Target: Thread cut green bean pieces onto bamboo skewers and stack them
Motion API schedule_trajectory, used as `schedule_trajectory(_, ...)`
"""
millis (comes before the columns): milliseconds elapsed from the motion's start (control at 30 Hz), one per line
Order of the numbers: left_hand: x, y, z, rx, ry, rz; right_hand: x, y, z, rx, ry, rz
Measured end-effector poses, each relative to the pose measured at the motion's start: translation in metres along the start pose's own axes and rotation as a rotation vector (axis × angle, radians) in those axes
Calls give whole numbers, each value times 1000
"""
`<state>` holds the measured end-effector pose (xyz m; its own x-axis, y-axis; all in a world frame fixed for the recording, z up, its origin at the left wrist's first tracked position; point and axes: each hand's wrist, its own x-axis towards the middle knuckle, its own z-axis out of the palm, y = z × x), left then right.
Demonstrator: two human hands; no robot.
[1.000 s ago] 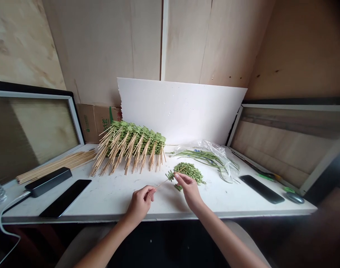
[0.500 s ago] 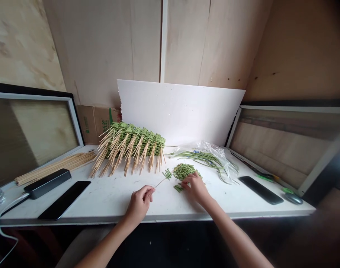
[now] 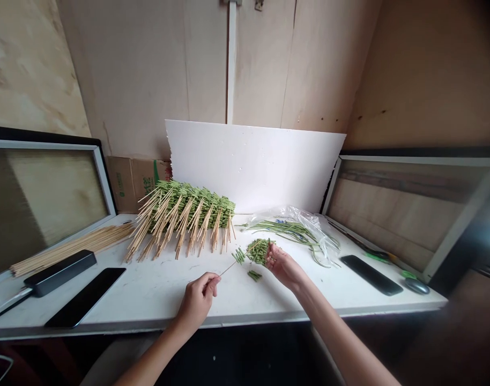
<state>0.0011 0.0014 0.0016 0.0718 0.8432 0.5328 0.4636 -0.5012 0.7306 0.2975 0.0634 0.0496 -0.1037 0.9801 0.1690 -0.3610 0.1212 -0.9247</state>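
Observation:
My left hand (image 3: 200,297) pinches the lower end of a thin bamboo skewer (image 3: 228,269), which slants up to the right. Several short cut green stem pieces (image 3: 238,256) are threaded crosswise near its far end. With curled fingers, my right hand (image 3: 283,264) is raised at the right side of a pile of cut green stem pieces (image 3: 256,250). A small green piece seems to be between its fingertips, partly hidden. A few loose pieces (image 3: 254,275) lie in front of the pile.
Behind on the left, loaded skewers (image 3: 188,206) are stacked high, bare ends forward. Plain skewers (image 3: 72,249) lie left, near a black box (image 3: 60,272) and a phone (image 3: 86,297). Long green stems (image 3: 285,229) in a plastic bag, another phone (image 3: 371,274) and a mouse (image 3: 417,285) are right.
My right hand has lifted from the loose pieces in front of the pile and turned, its fingers now higher. My left hand still holds the skewer. The camera view has shifted slightly.

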Motion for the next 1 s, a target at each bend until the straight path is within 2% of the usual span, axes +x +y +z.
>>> schedule_trajectory(133,-1,-1,0,13,-15,-2,0,-1,0,241,-7,77)
schedule_trajectory(233,-1,-2,0,23,-30,-1,-2,0,2,295,-21,80)
schedule_trajectory(367,-1,-2,0,13,-40,-3,-3,0,6,239,-21,26)
schedule_trajectory(600,-1,-2,0,2,-42,-11,-5,-5,12,-15,0,-34)
schedule_trajectory(800,-1,1,-2,3,-56,-1,-8,-8,19,-8,76,-73)
schedule_trajectory(1000,-1,3,-2,0,-71,-21,-9,-12,21,-30,61,-49)
